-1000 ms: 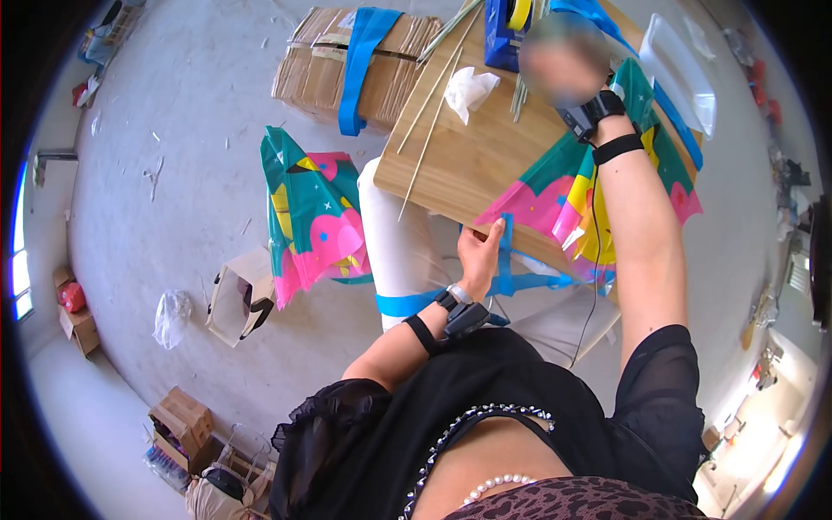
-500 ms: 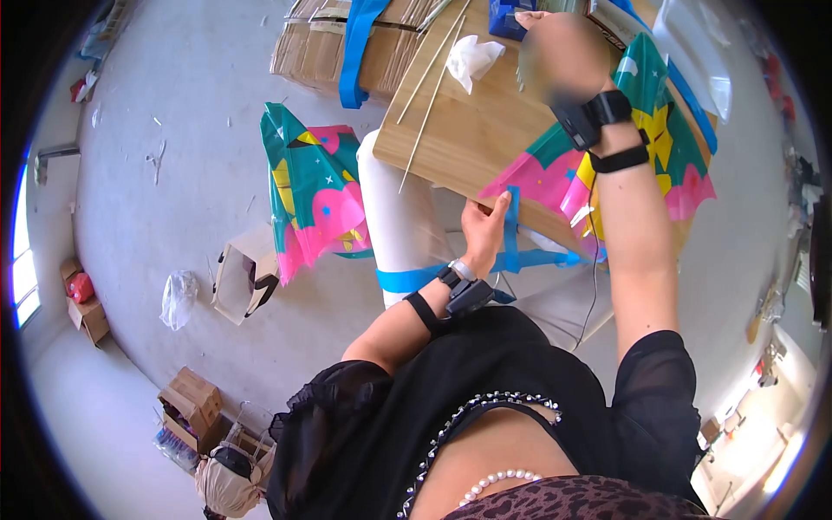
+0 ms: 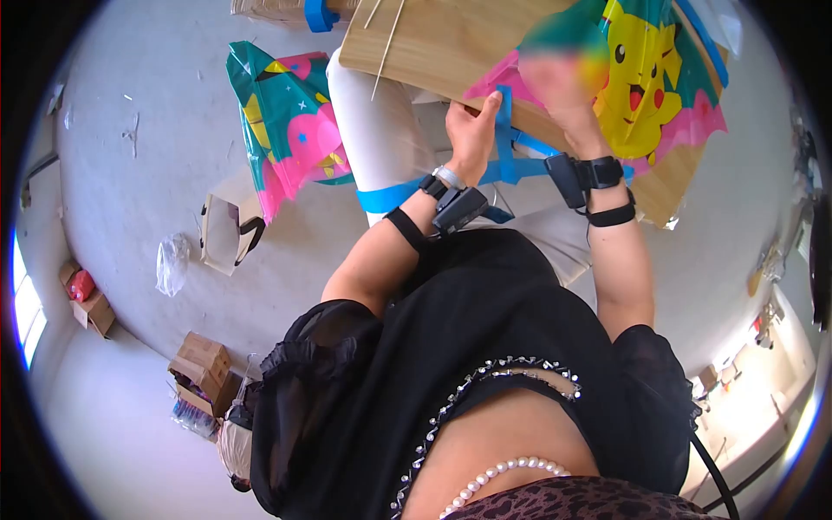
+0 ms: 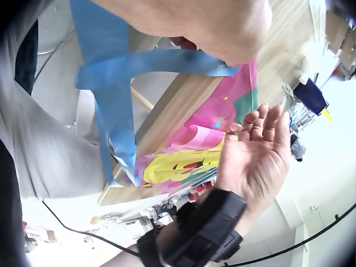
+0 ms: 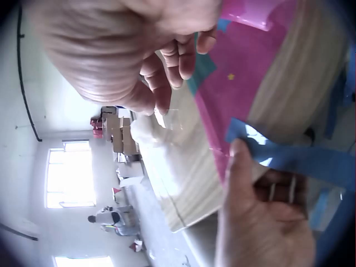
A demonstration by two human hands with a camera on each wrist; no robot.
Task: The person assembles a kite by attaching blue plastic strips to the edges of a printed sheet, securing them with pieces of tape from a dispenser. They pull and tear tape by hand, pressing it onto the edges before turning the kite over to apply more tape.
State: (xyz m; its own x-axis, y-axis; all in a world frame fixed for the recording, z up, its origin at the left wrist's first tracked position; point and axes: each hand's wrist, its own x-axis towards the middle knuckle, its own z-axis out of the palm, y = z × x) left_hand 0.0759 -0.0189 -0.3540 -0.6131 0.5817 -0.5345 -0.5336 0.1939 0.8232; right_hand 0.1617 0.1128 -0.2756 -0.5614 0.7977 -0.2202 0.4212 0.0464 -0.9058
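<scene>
A plastic sheet [image 3: 637, 82], printed pink, green and yellow with a cartoon face, lies on the wooden tabletop [image 3: 442, 52]. At the near edge my left hand [image 3: 472, 139] pinches the end of a blue plastic strip [image 5: 295, 158], thumb on top beside the pink part and fingers curled under the edge. My right hand [image 5: 128, 50] hovers over the tabletop with bent fingers. Between its thumb and fingertips is a small clear piece of tape [image 5: 161, 119]. The head view blurs this hand.
Thin sticks [image 3: 387, 48] lie on the tabletop's left. A blue tape dispenser [image 4: 311, 100] stands farther back. Another printed sheet [image 3: 295, 121] hangs left of the white-covered leg [image 3: 373, 121]. A cardboard box [image 3: 277, 9], a white bag [image 3: 227, 230] and clear plastic [image 3: 172, 264] are around on the floor.
My right hand has come back from the dispenser at the far side toward the near edge. My left hand keeps its place at the edge. The head view has shifted toward my body.
</scene>
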